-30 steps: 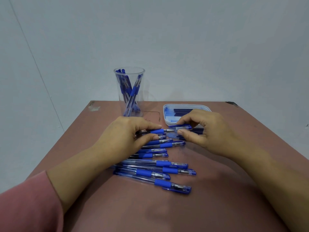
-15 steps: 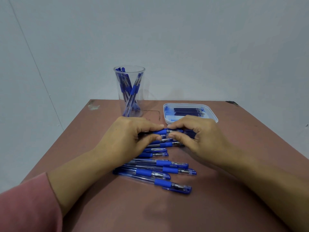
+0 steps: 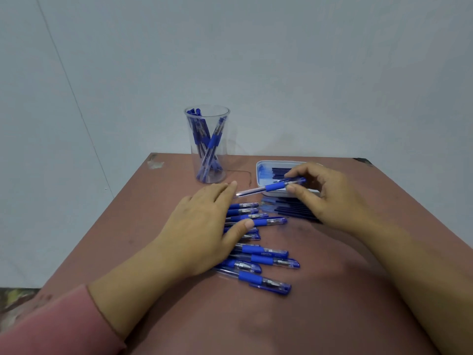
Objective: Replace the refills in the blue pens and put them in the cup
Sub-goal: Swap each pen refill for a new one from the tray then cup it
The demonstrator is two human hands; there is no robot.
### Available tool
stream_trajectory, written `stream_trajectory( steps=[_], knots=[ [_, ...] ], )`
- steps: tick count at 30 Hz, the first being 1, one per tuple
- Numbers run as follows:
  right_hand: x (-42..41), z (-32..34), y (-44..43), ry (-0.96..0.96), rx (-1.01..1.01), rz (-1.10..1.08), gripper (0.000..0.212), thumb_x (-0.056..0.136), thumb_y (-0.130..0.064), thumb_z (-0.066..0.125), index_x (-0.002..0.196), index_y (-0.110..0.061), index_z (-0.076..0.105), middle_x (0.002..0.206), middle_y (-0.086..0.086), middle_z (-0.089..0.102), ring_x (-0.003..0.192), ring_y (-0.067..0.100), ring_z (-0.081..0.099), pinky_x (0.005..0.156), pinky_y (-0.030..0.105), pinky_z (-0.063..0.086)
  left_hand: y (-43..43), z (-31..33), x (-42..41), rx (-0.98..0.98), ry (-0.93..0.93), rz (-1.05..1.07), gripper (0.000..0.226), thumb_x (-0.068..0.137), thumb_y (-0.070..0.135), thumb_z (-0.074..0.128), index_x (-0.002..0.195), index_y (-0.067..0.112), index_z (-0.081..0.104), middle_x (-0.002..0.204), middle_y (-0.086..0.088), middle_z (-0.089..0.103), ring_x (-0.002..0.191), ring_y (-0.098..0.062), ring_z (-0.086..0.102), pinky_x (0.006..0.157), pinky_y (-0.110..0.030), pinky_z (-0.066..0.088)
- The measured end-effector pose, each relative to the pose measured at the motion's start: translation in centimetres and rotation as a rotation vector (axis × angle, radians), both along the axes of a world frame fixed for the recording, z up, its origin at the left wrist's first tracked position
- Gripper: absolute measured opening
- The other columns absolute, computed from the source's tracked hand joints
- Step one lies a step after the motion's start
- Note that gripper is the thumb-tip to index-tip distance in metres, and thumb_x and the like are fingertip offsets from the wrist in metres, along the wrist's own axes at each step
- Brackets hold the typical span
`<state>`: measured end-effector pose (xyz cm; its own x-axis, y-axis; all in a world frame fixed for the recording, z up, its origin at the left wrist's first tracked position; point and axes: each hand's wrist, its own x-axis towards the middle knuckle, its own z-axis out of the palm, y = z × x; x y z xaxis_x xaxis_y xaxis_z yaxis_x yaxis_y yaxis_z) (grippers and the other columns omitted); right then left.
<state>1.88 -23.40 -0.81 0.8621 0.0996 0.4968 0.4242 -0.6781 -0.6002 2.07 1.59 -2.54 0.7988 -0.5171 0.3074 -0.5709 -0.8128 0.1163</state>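
My right hand (image 3: 322,198) pinches a blue pen (image 3: 271,188) by its cap end and holds it level above the table, in front of the white tray (image 3: 259,175) of dark refills. My left hand (image 3: 204,226) lies flat with straight fingers over the row of blue pens (image 3: 258,254) on the brown table; its fingertips are near the held pen's clear barrel end. A clear cup (image 3: 207,144) with several blue pens stands at the back of the table. Loose dark refills (image 3: 289,208) lie on the table beneath my right hand.
The brown table (image 3: 281,316) stands against a pale wall; its left edge runs diagonally close to my left forearm. A pink sleeve (image 3: 58,326) covers my left arm at the bottom left. A scuffed patch (image 3: 154,161) marks the far left corner.
My left hand let go of the pen and flattened over the row. My right hand carried the pen up and right, toward the tray.
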Motion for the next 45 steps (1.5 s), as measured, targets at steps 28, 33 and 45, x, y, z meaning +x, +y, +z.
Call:
stream_trajectory(
  steps=[28,33,45],
  knots=[
    [12.9,9.2,7.7,-0.191,0.212,-0.002,0.019,0.089,-0.011,0.059,0.103,-0.018,0.048,0.082,-0.009,0.054,0.065,0.003,0.05,0.059,0.008,0.042,-0.2,-1.4,-1.5,0.165,0.186,0.03,0.092,0.078,0.079,-0.006,0.155,0.029,-0.002,0.163,0.006,-0.004,0.149,-0.011,-0.006,0.122,-0.036,0.0],
    [13.3,7.5,7.4,-0.153,-0.019,0.015,0.015,0.093,-0.025,0.058,0.106,-0.021,0.065,0.1,-0.006,0.056,0.079,-0.001,0.05,0.07,0.003,0.037,-0.2,-1.3,-1.5,0.166,0.181,0.022,0.092,0.076,0.075,-0.007,0.155,0.029,-0.002,0.163,0.006,-0.004,0.149,-0.011,-0.005,0.122,-0.036,0.001],
    [3.1,3.4,1.4,0.038,-0.188,0.064,0.016,0.085,-0.03,0.068,0.095,-0.041,0.062,0.098,-0.017,0.058,0.087,0.0,0.055,0.077,0.014,0.041,-0.1,-1.8,-1.3,0.162,0.145,0.017,0.101,0.071,0.079,-0.016,0.156,0.027,0.003,0.163,0.004,0.003,0.149,-0.012,0.001,0.121,-0.036,0.006]
  ],
)
